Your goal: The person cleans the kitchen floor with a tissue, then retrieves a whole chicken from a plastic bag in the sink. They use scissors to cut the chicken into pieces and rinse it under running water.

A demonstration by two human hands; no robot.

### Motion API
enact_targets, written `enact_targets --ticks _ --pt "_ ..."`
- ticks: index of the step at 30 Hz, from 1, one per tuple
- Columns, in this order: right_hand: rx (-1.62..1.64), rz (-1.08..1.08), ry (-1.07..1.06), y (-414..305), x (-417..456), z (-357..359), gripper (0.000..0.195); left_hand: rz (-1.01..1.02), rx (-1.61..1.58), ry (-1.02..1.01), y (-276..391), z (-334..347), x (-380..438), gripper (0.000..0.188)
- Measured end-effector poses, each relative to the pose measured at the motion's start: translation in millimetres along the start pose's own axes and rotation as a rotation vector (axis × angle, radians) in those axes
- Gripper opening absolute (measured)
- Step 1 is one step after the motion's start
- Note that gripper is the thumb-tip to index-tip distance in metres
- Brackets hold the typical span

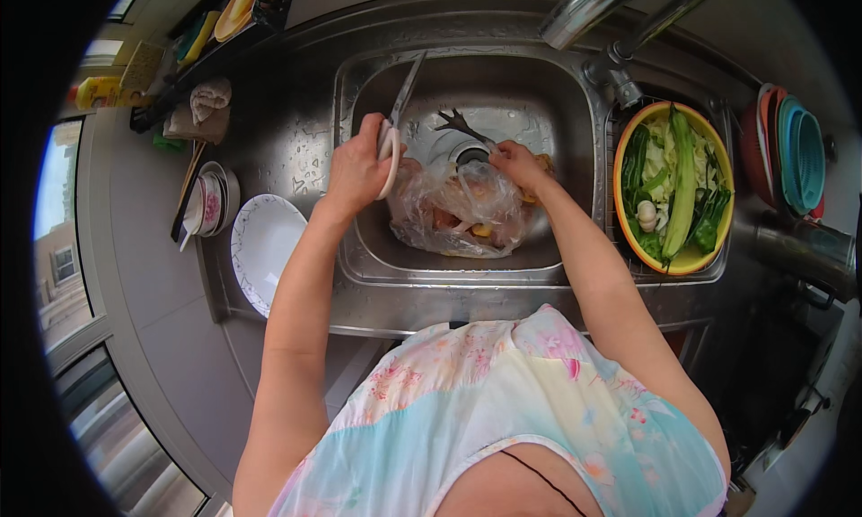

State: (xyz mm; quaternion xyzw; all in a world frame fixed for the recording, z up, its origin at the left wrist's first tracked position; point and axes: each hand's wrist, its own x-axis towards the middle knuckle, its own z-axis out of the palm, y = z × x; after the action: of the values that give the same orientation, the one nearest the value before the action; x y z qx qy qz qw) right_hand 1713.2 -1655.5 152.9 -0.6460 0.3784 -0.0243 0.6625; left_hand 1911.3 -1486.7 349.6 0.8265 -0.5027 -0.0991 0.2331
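Observation:
My left hand (357, 168) grips the pale handles of a pair of scissors (406, 89) over the sink's left side, the blades pointing up and away from me. My right hand (522, 168) holds a dark, clawed poultry foot (466, 123) by its leg, the toes pointing left above the drain. Below and between both hands, a clear plastic bag (465, 214) of raw meat pieces with some yellow bits lies in the steel sink (465, 276). The rest of what my right fingers hold is partly hidden.
A yellow-orange basin (623, 220) of vegetables and garlic stands right of the sink, under the faucet (623, 86). Left are a white plate (266, 251), stacked bowls (225, 193) and a cloth (205, 116). Colanders (798, 156) stand at the far right.

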Motion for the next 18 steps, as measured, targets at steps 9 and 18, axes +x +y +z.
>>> enact_targets --ticks 9,18 --pt "-0.458 -0.076 -0.084 17.7 -8.0 0.9 0.032 -0.057 -0.018 -0.399 12.2 73.2 -21.5 0.026" --pt "-0.503 -0.170 0.221 8.0 -21.4 20.3 0.026 -0.310 0.016 -0.985 1.9 108.1 -11.3 0.041"
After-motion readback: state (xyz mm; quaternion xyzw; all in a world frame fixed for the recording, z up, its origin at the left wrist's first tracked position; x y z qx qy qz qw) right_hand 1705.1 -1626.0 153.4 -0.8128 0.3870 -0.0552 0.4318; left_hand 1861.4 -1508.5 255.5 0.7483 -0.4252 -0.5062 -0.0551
